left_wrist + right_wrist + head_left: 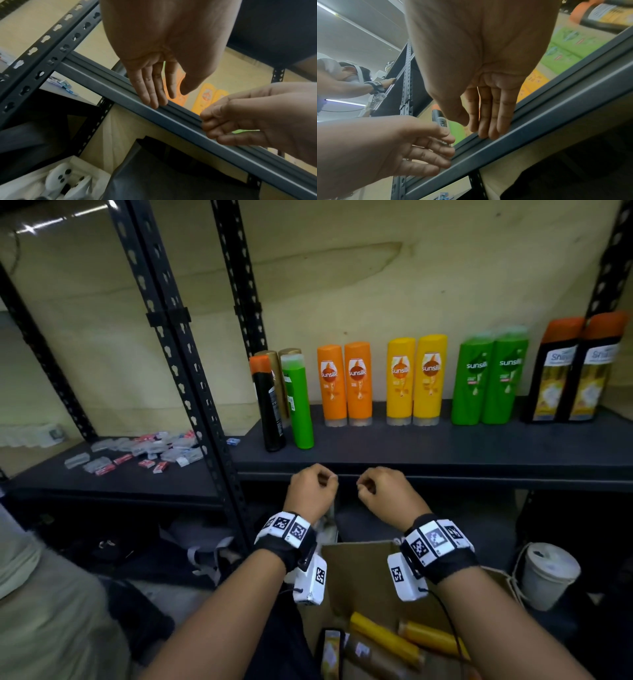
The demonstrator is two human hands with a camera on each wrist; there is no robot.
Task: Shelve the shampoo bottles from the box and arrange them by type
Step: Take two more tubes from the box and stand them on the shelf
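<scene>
Both hands hover at the front rail (171,121) of the dark shelf (445,450), holding nothing. My left hand (322,479) has relaxed fingers (154,97) whose tips touch the rail. My right hand (366,486) also lies with its fingers (489,121) against the rail (539,128). Pairs of orange (344,385), yellow (416,380), green (489,378) and black orange-capped bottles (575,371) stand on the shelf. At its left end stand a black bottle (270,405), a green one (299,402) and two gold ones (279,364) behind. The cardboard box (359,563) below my wrists holds yellow (383,642) and brown bottles (373,659).
A perforated black upright (191,392) divides this shelf from a neighbouring one strewn with small packets (144,450). A white bucket (548,573) stands low at the right. Dark bags lie under the shelf. Another person (34,594) is at my left.
</scene>
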